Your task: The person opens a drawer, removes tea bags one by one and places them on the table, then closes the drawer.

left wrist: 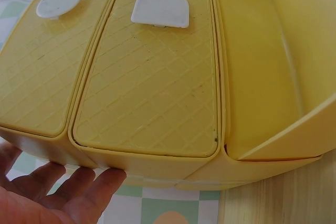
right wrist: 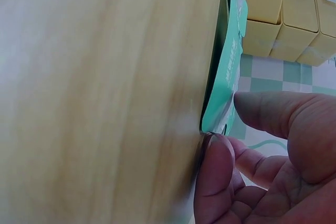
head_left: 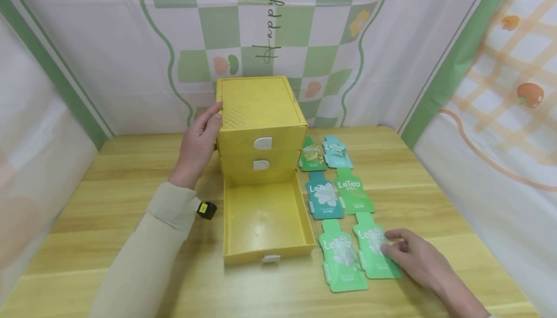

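A yellow box [head_left: 261, 100] with three stacked drawers and white tabs stands near the back of the table. Its bottom drawer [head_left: 261, 216] is pulled out and has nothing in it. My left hand [head_left: 197, 139] lies against the box's upper left side, fingertips on the side wall in the left wrist view. My right hand [head_left: 419, 260] pinches the right edge of a light green LeTea pouch [head_left: 375, 248], thumb on its face and fingers at its edge. In the right wrist view, that pouch's edge [right wrist: 223, 87] stands slightly off the table.
Beside it lies another light green pouch [head_left: 341, 255]. Behind them are a teal pouch [head_left: 325, 197], a green pouch [head_left: 353, 192], a darker green pouch [head_left: 312, 156] and a pale blue pouch [head_left: 337, 153]. A patterned cloth [head_left: 261, 28] hangs behind the wooden table [head_left: 109, 202].
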Motion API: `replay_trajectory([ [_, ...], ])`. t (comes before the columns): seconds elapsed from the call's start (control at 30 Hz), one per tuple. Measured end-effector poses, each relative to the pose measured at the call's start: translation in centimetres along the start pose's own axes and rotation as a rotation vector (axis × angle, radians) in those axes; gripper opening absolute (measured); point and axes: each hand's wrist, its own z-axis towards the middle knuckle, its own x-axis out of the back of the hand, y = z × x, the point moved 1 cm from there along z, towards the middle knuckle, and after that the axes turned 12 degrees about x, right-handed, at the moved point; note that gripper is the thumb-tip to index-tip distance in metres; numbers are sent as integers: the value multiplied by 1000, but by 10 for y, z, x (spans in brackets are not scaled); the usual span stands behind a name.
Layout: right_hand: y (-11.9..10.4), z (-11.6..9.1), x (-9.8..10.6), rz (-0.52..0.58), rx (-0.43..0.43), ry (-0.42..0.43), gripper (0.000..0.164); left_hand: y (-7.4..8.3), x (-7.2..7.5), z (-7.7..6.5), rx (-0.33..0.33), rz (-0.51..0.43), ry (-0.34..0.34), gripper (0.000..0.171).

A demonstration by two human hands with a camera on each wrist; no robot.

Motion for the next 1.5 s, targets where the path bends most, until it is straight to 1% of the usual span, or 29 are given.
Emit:
replay_trajectory([
  [0.17,0,0,-1,-1,5,3,68,-1,0,0,-3,0,1,51],
  [0.4,1,0,-1,3,1,4,73,0,0,0,-7,-1,3,50],
  [0.57,2,1,-2,-1,8,5,70,-1,0,1,-1,4,6,50],
  [0.8,2,1,-3,-5,12,3,69,-26,-1,21,-16,5,21,53],
  [1.07,0,0,-1,-8,16,10,71,-27,-1,21,-21,4,24,53],
  [1.27,-12,2,5,-31,24,46,72,-27,-2,21,-17,17,22,54],
  [1.5,-42,7,12,-33,58,62,71,-27,-1,21,-21,13,22,55],
])
